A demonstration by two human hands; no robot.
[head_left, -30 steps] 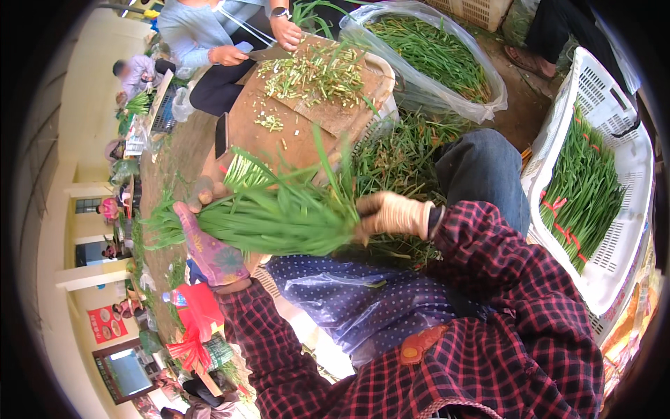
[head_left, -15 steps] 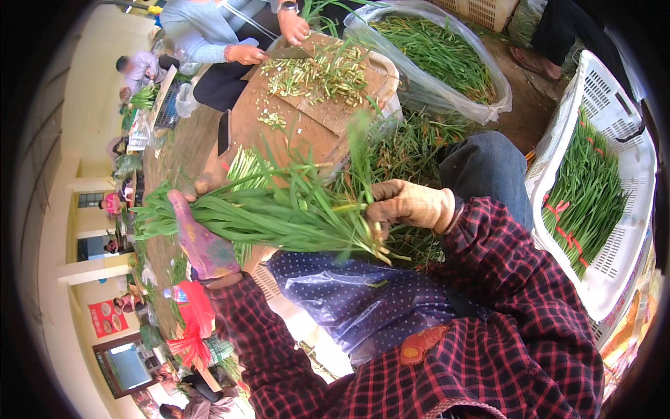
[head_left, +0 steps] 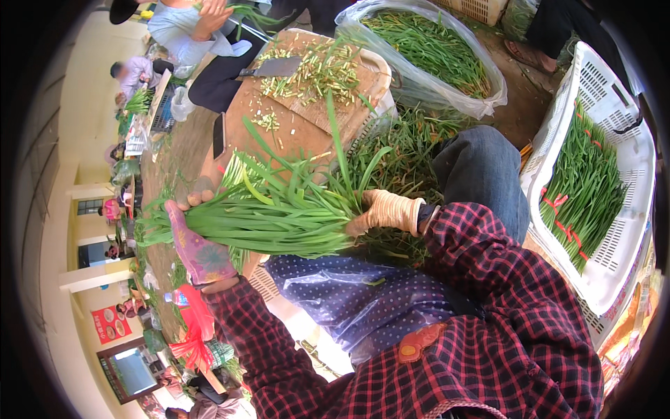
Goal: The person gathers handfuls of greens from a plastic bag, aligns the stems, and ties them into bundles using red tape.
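A thick bunch of garlic chives [head_left: 279, 220] lies sideways between my hands, above my lap. My left hand [head_left: 199, 248], in a pink-purple flowered glove, is closed round the bunch's left part, with leaf ends sticking out beyond it. At the other end, my right hand [head_left: 387, 211] in a tan glove grips the bunch, its fingers partly hidden by leaves. A few long blades stand up loose from the bunch near that hand. More pale-stemmed chives [head_left: 241, 171] lie just behind, on the board's near edge.
A cleaver [head_left: 276, 68] and chopped stems [head_left: 328, 73] lie on the wooden board [head_left: 300, 143], a phone [head_left: 219, 135] at its left edge. A co-worker's hand [head_left: 211, 17] holds greens behind it. A plastic bag [head_left: 481, 105] of greens stands beyond; a white crate [head_left: 631, 223] holds red-tied bunches at right.
My right hand has moved slightly left and deeper onto the bunch's end, whose stem tips no longer show. The co-worker's hands have left the board, where the cleaver now lies.
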